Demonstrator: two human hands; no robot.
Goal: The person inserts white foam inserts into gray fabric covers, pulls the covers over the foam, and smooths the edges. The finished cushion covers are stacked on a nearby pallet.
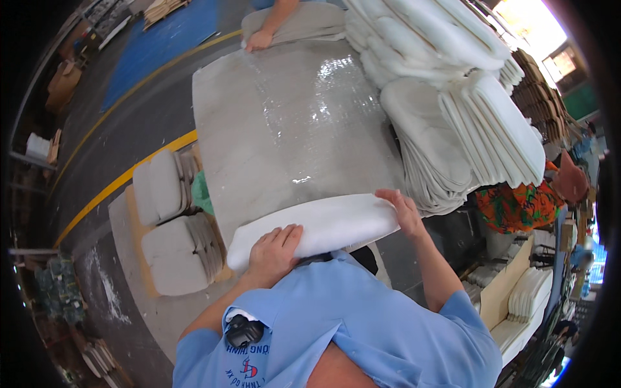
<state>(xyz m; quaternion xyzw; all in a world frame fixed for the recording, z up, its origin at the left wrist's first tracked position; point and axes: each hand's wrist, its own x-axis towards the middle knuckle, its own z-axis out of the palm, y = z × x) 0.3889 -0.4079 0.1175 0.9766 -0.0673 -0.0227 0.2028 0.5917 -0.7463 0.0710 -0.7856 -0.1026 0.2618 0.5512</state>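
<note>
A long white padded piece point(323, 223), like a cushion pad, lies across the near edge of a grey worktable point(246, 149), close against my body. My left hand point(277, 253) rests over its left part, fingers together and curved on the white surface. At its right end my right hand point(404, 215) grips the corner, with the fingers against the edge. The underside of the pad is hidden. Clear, shiny film or tape covers part of the tabletop beyond it.
Across the table a co-worker's hand point(261, 40) touches a grey padded stack point(304, 22). Tall piles of white pads point(491, 123) stand along the right side. On the left, grey-white pads point(174, 249) sit on a low board beside a green bundle point(202, 193).
</note>
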